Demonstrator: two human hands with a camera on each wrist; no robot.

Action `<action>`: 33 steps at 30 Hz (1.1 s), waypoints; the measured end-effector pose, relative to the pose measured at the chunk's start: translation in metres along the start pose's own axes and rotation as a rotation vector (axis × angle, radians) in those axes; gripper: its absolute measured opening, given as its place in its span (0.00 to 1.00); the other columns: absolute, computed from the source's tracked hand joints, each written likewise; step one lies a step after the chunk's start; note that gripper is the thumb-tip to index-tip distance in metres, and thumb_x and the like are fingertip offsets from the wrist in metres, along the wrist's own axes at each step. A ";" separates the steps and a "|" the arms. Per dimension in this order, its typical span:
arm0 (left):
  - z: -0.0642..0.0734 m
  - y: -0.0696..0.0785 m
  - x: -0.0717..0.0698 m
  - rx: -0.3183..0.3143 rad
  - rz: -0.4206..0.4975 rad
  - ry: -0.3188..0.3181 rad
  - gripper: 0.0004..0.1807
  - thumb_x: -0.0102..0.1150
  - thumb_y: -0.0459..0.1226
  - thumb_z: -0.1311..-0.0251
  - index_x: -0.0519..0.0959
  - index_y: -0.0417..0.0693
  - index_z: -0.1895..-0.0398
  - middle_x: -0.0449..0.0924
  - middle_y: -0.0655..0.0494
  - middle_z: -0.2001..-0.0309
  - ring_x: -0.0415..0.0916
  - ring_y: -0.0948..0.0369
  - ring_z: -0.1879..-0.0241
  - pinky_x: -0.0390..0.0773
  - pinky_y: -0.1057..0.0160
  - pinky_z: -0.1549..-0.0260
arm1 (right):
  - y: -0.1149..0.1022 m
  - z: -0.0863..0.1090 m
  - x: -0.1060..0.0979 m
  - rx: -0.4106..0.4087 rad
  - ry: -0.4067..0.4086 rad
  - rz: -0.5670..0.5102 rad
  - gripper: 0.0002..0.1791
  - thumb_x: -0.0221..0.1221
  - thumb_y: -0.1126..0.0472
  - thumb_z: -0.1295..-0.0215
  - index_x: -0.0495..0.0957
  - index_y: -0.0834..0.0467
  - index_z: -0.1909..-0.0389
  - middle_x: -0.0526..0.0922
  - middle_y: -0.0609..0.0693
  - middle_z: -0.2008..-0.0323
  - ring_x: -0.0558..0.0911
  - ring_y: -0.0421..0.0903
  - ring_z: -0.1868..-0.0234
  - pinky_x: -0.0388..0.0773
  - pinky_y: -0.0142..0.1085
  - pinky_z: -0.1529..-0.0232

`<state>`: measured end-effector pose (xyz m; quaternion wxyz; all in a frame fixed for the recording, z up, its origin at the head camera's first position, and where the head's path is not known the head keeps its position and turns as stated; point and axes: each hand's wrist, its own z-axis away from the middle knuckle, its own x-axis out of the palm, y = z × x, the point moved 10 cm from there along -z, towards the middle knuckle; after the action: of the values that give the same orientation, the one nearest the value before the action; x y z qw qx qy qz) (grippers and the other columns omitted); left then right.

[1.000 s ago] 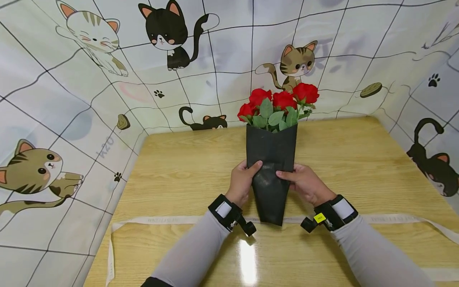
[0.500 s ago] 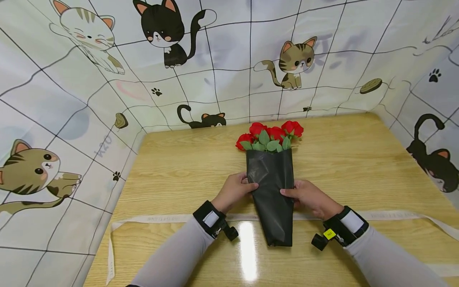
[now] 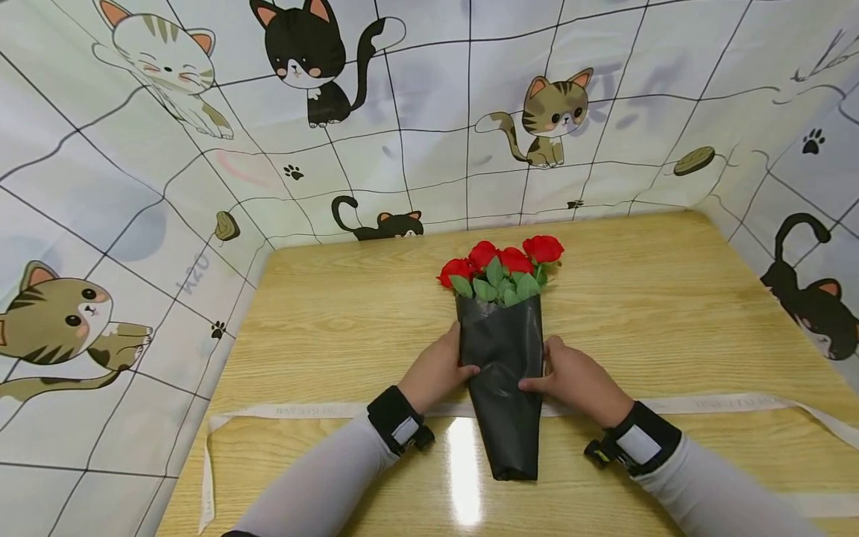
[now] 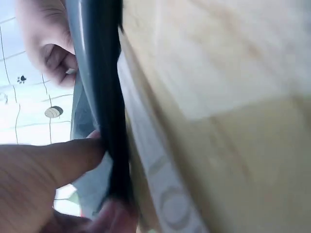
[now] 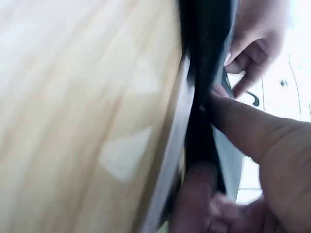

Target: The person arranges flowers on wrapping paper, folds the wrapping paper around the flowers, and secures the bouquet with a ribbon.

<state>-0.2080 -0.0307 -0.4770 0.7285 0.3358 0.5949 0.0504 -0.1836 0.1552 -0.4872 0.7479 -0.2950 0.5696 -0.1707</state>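
A bouquet of red roses [image 3: 516,261] with green leaves stands out of a tapered black paper wrap [image 3: 503,418] in the middle of the table. My left hand [image 3: 436,373] grips the wrap's left edge, thumb on the front and fingers behind. On the opposite edge my right hand [image 3: 580,380] pinches the paper the same way. Both wrist views show thumb and fingers closed about the dark paper edge. A pale ribbon [image 3: 302,410] with faint lettering runs across the table and passes beneath the wrap. The flower stems are hidden inside the paper.
The wooden table [image 3: 349,313] is bordered by a sheet with printed cats [image 3: 429,112] at the back and sides. The ribbon's left end bends toward the front edge. Another pale strip [image 3: 819,506] lies at the front right.
Both hands have brought the bouquet down toward the front of the table and lowered it over the ribbon. In the last half second it shifts slightly nearer and left.
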 end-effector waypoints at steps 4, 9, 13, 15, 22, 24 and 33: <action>0.006 0.023 -0.002 0.155 -0.316 0.040 0.39 0.73 0.47 0.38 0.70 0.38 0.28 0.75 0.43 0.37 0.75 0.50 0.37 0.78 0.57 0.39 | -0.028 0.009 -0.013 -0.203 0.179 0.325 0.54 0.80 0.47 0.51 0.66 0.69 0.29 0.75 0.70 0.46 0.80 0.61 0.50 0.82 0.51 0.54; 0.017 0.042 0.021 0.331 -0.437 -0.140 0.42 0.70 0.56 0.38 0.72 0.41 0.27 0.65 0.44 0.24 0.61 0.50 0.22 0.67 0.58 0.27 | -0.054 0.022 -0.002 -0.404 0.148 0.490 0.39 0.76 0.43 0.45 0.80 0.59 0.35 0.72 0.69 0.31 0.70 0.70 0.29 0.73 0.63 0.36; 0.022 0.035 0.038 0.287 -0.400 -0.302 0.62 0.71 0.67 0.48 0.60 0.38 0.21 0.54 0.42 0.19 0.50 0.50 0.18 0.59 0.60 0.23 | -0.047 0.025 0.013 -0.353 -0.038 0.448 0.53 0.67 0.24 0.49 0.78 0.60 0.32 0.68 0.66 0.26 0.64 0.69 0.24 0.66 0.63 0.30; 0.022 0.035 0.041 0.274 -0.417 -0.325 0.65 0.71 0.70 0.51 0.58 0.38 0.20 0.52 0.42 0.18 0.48 0.51 0.18 0.57 0.60 0.23 | -0.044 0.025 0.016 -0.323 -0.088 0.440 0.60 0.66 0.20 0.54 0.74 0.61 0.30 0.66 0.66 0.25 0.62 0.68 0.23 0.64 0.64 0.29; 0.011 0.035 0.040 0.268 -0.516 -0.346 0.69 0.69 0.73 0.54 0.56 0.38 0.19 0.51 0.43 0.18 0.47 0.50 0.17 0.53 0.58 0.21 | -0.044 0.011 0.014 -0.290 -0.138 0.444 0.60 0.73 0.26 0.55 0.72 0.62 0.28 0.64 0.67 0.24 0.61 0.69 0.22 0.63 0.66 0.30; 0.004 0.034 0.039 0.255 -0.511 -0.351 0.69 0.70 0.72 0.54 0.55 0.38 0.19 0.50 0.43 0.17 0.46 0.51 0.17 0.53 0.58 0.21 | -0.042 0.004 0.012 -0.279 -0.149 0.439 0.60 0.74 0.28 0.55 0.72 0.63 0.28 0.63 0.67 0.23 0.60 0.69 0.22 0.63 0.66 0.29; -0.031 0.017 0.035 0.193 -0.518 -0.372 0.70 0.71 0.72 0.55 0.51 0.44 0.17 0.44 0.49 0.15 0.39 0.56 0.16 0.49 0.56 0.20 | -0.036 -0.028 0.006 -0.245 -0.168 0.454 0.60 0.72 0.27 0.52 0.69 0.64 0.27 0.60 0.70 0.23 0.59 0.69 0.22 0.61 0.66 0.28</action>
<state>-0.2204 0.0120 -0.4994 0.7781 0.2443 0.5193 -0.2554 -0.2051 0.1171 -0.4741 0.7705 -0.2612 0.5734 0.0970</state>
